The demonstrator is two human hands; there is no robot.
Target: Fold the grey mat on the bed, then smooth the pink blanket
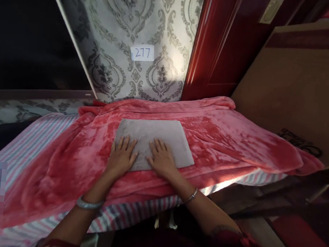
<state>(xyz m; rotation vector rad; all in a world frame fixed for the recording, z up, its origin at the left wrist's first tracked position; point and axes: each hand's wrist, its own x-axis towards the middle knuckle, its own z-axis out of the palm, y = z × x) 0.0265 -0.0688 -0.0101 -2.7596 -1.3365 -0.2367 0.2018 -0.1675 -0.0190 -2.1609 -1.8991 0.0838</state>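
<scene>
A flat grey rectangle of cloth (152, 130), seemingly folded, lies on a rumpled pink-red plush blanket (214, 143). My left hand (122, 156) rests palm down on its near left part, fingers spread. On the near right part lies my right hand (161, 158), also flat with the fingers apart. Both hands press on the cloth's surface and neither grips it. A bangle circles each wrist.
Beneath the blanket is a striped cloth (133, 217) over the surface's edge. Behind stands a patterned wall with a paper label (142, 52) reading 277. A dark screen (36, 35) is at left, a red door (217, 47) and large cardboard box (302, 89) at right.
</scene>
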